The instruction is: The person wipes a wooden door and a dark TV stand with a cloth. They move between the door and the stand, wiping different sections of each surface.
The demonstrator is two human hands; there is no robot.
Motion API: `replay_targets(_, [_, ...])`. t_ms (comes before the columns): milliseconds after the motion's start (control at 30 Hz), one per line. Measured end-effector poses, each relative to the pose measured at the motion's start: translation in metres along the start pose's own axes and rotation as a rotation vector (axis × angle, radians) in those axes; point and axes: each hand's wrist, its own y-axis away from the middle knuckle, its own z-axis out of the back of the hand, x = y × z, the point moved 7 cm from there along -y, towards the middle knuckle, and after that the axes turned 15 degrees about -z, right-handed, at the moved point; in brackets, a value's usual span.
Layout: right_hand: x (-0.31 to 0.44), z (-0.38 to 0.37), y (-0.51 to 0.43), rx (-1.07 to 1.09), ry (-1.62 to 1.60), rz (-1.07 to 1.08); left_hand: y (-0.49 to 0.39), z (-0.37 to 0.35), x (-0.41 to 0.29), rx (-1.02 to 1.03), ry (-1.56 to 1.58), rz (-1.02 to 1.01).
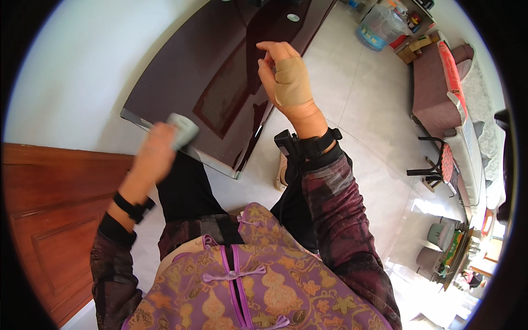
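Observation:
My left hand (156,150) is blurred at the near left end of a dark glass-topped cabinet (177,86). Its fingers are closed on a pale folded cloth (182,130), which lies over or just above the cabinet's edge. My right hand (284,74), with a beige bandage (293,80) around the palm, is above the cabinet's right side. Its fingers are curled and apart from the thumb, and nothing shows between them. A small round white object (293,17) rests on the cabinet's far part.
A wooden door (62,231) is at the left. On the right are a sofa (437,90), a black-legged stool (446,163) and a large plastic water bottle (373,33). Grey containers (440,236) stand at the lower right. Pale floor tiles (350,95) lie beside the cabinet.

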Motion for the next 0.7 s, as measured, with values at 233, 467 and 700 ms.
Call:
replay_targets(233, [0.001,0.005,-0.002,0.005,-0.029,-0.005,0.007,-0.011,0.117,0.119,0.016,0.514])
replay_targets(467, [0.006,-0.003,-0.004,0.011,-0.001,0.018,-0.072,-0.016,-0.057,0.045,0.199,0.059])
replay_targets(700, [0.004,-0.004,-0.002,0.022,0.001,-0.020,-0.084,-0.001,-0.117,0.101,0.267,-0.147])
